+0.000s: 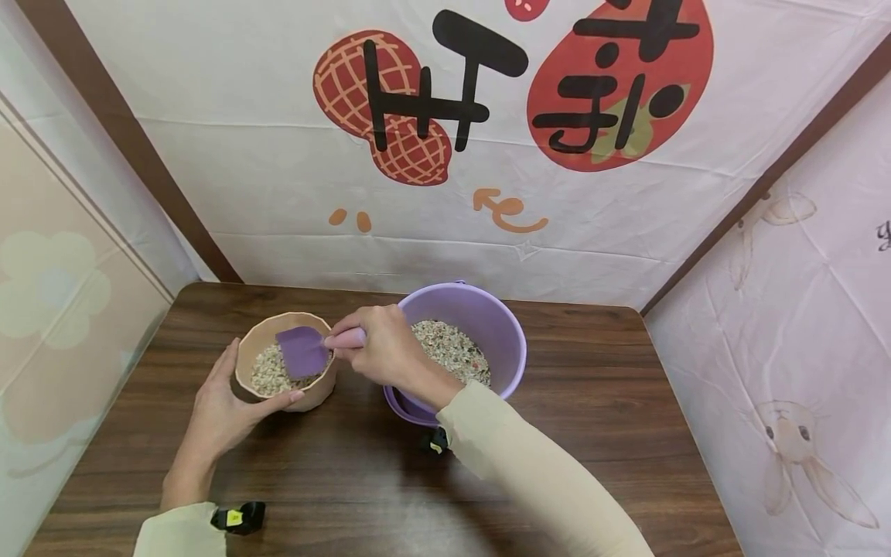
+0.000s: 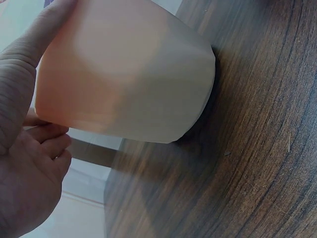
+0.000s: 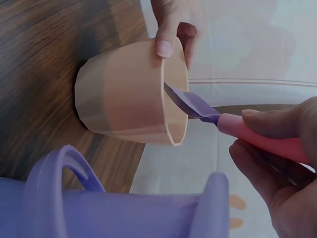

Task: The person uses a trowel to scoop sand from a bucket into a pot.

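My right hand (image 1: 390,346) grips the pink handle of a small purple shovel (image 1: 304,352). The blade tilts down inside a peach flowerpot (image 3: 133,91), over pale grains (image 1: 270,373) that lie in it. Around the pot's left side and near rim, my left hand (image 1: 224,408) holds it, thumb on the near side and fingers on the far side. The pot stands upright on the table. Below my right wrist is a purple bucket (image 1: 503,340) holding mixed grainy gravel (image 1: 455,352); the forearm hides part of it.
The bucket's handle (image 3: 59,168) hangs down at its near side. Dark wood-grain table (image 1: 592,433) lies under everything. A printed cloth backdrop (image 1: 278,178) rises behind the table's far edge, with more cloth on both sides.
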Action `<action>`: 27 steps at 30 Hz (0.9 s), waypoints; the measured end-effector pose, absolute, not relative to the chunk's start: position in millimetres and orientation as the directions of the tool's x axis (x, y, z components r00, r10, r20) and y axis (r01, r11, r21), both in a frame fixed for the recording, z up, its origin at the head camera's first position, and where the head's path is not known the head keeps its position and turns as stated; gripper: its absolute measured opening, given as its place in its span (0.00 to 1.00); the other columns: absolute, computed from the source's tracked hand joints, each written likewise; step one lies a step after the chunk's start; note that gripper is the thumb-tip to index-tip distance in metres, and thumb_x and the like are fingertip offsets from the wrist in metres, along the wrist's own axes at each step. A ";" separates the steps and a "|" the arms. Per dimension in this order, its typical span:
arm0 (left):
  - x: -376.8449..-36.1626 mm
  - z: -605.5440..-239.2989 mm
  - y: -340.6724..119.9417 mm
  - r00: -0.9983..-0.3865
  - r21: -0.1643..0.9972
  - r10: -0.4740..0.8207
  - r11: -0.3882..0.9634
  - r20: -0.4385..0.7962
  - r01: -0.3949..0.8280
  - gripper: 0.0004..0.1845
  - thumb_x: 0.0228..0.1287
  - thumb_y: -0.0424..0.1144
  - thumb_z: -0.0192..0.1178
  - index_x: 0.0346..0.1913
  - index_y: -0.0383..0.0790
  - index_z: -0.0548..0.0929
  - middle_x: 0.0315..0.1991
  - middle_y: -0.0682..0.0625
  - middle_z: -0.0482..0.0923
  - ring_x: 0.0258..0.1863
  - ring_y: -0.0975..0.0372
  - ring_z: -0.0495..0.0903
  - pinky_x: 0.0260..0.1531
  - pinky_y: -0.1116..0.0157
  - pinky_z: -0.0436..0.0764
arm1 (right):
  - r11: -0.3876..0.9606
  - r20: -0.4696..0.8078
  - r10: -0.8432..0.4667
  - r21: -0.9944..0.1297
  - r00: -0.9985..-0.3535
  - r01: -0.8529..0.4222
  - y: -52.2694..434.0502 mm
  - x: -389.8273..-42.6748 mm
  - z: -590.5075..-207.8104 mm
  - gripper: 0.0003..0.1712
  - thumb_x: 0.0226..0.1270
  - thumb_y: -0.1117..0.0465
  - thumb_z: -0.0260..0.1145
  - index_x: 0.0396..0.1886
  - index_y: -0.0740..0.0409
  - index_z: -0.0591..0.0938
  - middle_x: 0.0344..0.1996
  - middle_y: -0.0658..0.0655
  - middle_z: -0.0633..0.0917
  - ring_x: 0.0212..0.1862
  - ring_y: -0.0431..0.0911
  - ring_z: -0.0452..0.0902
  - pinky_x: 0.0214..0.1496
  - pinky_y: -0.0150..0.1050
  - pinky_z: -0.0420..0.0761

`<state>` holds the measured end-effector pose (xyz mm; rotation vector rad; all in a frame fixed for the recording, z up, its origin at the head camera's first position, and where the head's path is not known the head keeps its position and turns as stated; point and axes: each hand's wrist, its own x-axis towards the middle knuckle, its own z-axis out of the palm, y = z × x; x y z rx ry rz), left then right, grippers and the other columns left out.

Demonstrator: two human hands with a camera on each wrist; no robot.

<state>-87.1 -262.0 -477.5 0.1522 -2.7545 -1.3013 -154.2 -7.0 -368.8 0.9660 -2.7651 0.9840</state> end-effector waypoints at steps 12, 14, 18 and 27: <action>-86.3 -477.8 -261.8 -0.990 0.768 -0.136 0.638 0.034 -0.062 0.72 0.45 0.54 0.82 0.82 0.38 0.40 0.79 0.30 0.42 0.75 0.31 0.48 0.65 0.29 0.55 | 0.457 0.254 -0.300 -0.808 -0.919 -0.372 25.2 -146.8 -365.8 0.12 0.52 0.60 0.83 0.39 0.49 0.93 0.35 0.44 0.91 0.41 0.33 0.82 0.43 0.28 0.80; -86.1 -477.5 -262.0 -0.990 0.766 -0.138 0.640 0.032 -0.064 0.72 0.46 0.55 0.81 0.82 0.38 0.40 0.79 0.30 0.42 0.74 0.30 0.47 0.65 0.28 0.54 | 0.426 0.244 -0.278 -0.836 -0.929 -0.347 32.1 -145.7 -365.0 0.13 0.52 0.60 0.83 0.39 0.50 0.93 0.35 0.44 0.90 0.41 0.33 0.83 0.44 0.30 0.82; -86.5 -477.9 -262.1 -0.991 0.764 -0.134 0.642 0.030 -0.063 0.72 0.46 0.55 0.81 0.82 0.38 0.40 0.79 0.30 0.42 0.75 0.31 0.47 0.65 0.29 0.54 | 0.345 0.206 -0.239 -0.896 -0.949 -0.281 48.3 -141.7 -363.6 0.13 0.51 0.59 0.84 0.39 0.52 0.93 0.32 0.44 0.90 0.38 0.35 0.85 0.38 0.32 0.84; -87.2 -478.5 -261.5 -0.989 0.765 -0.138 0.641 0.048 -0.052 0.71 0.45 0.53 0.82 0.82 0.35 0.43 0.79 0.29 0.44 0.74 0.31 0.49 0.66 0.30 0.55 | 0.176 0.094 -0.154 -0.977 -0.984 -0.121 88.7 -131.3 -366.2 0.18 0.52 0.61 0.83 0.44 0.59 0.91 0.33 0.50 0.91 0.28 0.39 0.80 0.24 0.30 0.75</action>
